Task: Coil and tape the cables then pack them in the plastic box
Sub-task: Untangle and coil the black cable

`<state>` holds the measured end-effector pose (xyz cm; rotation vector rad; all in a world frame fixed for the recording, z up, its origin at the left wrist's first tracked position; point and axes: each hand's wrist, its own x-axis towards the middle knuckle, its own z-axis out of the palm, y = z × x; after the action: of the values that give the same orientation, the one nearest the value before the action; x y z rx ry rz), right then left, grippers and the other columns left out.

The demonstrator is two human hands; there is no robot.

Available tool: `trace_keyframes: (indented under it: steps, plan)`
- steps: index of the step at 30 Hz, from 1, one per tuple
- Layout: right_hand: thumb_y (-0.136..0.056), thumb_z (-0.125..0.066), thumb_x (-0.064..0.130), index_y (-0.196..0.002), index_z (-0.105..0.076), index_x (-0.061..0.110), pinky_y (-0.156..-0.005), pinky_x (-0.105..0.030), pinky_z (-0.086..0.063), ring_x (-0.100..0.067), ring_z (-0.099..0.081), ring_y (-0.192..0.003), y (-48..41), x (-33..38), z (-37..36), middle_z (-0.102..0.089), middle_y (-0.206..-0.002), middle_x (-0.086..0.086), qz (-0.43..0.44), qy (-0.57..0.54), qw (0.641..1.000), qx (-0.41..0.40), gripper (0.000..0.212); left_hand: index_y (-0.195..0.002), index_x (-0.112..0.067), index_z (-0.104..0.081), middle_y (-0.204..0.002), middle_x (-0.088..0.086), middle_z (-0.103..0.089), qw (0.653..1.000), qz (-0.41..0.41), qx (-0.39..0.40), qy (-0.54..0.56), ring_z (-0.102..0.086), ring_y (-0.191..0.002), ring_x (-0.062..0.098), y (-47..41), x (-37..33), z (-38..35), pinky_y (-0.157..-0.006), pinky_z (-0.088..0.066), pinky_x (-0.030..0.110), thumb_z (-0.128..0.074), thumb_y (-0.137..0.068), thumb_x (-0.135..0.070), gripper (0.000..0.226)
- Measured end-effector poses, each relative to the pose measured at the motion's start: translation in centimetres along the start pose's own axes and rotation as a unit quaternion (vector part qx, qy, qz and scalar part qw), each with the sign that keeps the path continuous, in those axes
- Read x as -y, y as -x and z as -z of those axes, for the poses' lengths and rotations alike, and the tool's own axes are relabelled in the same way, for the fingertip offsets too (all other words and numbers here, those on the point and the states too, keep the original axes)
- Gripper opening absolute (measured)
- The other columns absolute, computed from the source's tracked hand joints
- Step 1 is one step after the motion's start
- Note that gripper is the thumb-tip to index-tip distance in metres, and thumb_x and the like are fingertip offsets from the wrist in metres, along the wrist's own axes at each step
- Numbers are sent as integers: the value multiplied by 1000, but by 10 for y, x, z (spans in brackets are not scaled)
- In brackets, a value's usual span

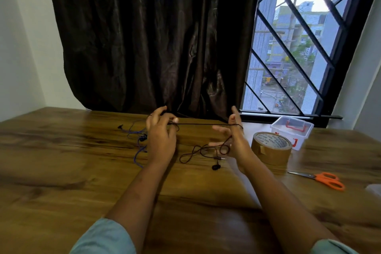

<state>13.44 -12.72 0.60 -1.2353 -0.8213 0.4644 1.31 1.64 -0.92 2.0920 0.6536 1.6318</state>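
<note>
We are holding a black cable (204, 124) pulled taut between our two hands, raised a little over the wooden counter (61, 161). Our left hand (161, 134) is curling its fingers and pinching one end of the tight stretch between thumb and fingertips. Our right hand (233, 136) is spreading wide, thumb pointing up and fingers straight and apart, and the cable is running round the base of the thumb and down across the palm. From there the rest of it is dropping to the counter and lying in loose loops between our wrists, ending in a black earbud (216, 167) and a small jack plug (221, 158), both resting on the wood.

A blue cable (134, 136) is lying in an untidy tangle on the counter just left of our left hand, partly hidden behind it. A roll of brown tape (272, 148) is sitting flat just to the right of our right hand. The plastic box (291, 130), clear with a red handle and red clasp, is standing right behind the roll, near the window (299, 47). Orange-handled scissors (321, 178) are lying nearer to us on the right, apart from the tape. A dark curtain (154, 37) is hanging behind the counter's far edge
</note>
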Motion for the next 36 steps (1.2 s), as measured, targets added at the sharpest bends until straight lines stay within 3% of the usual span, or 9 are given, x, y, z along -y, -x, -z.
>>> trace_keyframes:
  steps: [6, 11, 14, 17, 20, 25, 28, 33, 36]
  plan:
    - [-87, -67, 22, -144, 8, 52, -60, -31, -54, -21, -64, -84, -3, -3, 11, -48, -127, -10, 59, 145, 974, -165, 99, -97, -3, -59, -116, 7, -37, 976, 88, -165, 115, -48, -85, 0, -9, -4, 5, -72, -44, 9, -55, -88, -1, 10]
    - [-84, -61, 0, -147, -8, 47, -59, -31, -43, -25, -54, -93, 4, -6, 13, -41, -132, -6, 215, 628, 728, -171, 95, -97, 4, -61, -108, -4, -41, 914, 189, -273, 234, -47, -83, -4, -24, 1, 17, -76, -37, 4, -38, -100, -18, 32]
    - [-83, -59, -2, -146, -27, 41, -58, -34, -48, -31, -53, -99, 5, -7, 15, -35, -142, -8, 168, 717, 653, -176, 83, -88, -5, -60, -96, -7, -46, 926, 160, -258, 224, -49, -83, 5, -27, 1, 22, -78, -41, 24, -32, -98, -29, 38]
    - [-93, -51, 11, -134, -47, 26, -56, -25, -39, -17, -53, -82, 3, -8, 22, -43, -123, -3, 114, 649, 734, -163, 45, -76, -24, -53, -86, 2, -56, 900, 205, -244, 298, -57, -70, 10, -29, -2, 25, -54, -47, 26, -28, -97, -43, 38]
    - [-90, -49, 0, -142, -36, 28, -59, -29, -39, -19, -52, -75, 0, -9, 25, -44, -120, -5, 114, 580, 786, -182, 60, -75, -24, -52, -77, -5, -57, 895, 215, -241, 306, -56, -63, 3, -30, 2, 29, -54, -45, 21, -27, -98, -42, 39]
    - [-85, -66, 28, -149, 7, 40, -46, -27, -29, -17, -40, -58, 5, -5, 15, -41, -116, -7, 117, 610, 757, -203, 98, -104, 7, -52, -117, 18, -51, 937, 104, -313, 119, -48, -108, 32, -32, 11, 39, -95, -36, 41, -39, -93, -28, 39]
    - [-79, -71, 41, -146, 17, 40, -43, -22, -23, -13, -35, -54, 7, -4, 15, -41, -115, -7, 103, 634, 742, -192, 111, -119, 0, -48, -146, 19, -32, 948, 116, -295, -37, -35, -128, 41, -30, 17, 46, -106, -29, 46, -50, -92, -35, 45]
    - [-83, -56, -5, -150, 5, 39, -44, -29, -30, -17, -38, -53, 7, -2, 26, -38, -122, -12, 113, 659, 714, -209, 101, -134, -25, -33, -156, 9, -18, 941, 82, -183, -272, -19, -142, 32, -19, 41, 53, -106, -21, 57, -52, -88, -24, 50]
    - [-81, -54, -10, -150, -15, 32, -53, -35, -42, -34, -51, -98, 9, 3, 29, -30, -139, -14, 121, 671, 701, -210, 90, -137, -33, -28, -157, 5, -18, 923, 92, -198, -316, -25, -140, 29, -22, 49, 61, -105, -22, 56, -44, -87, -9, 57]
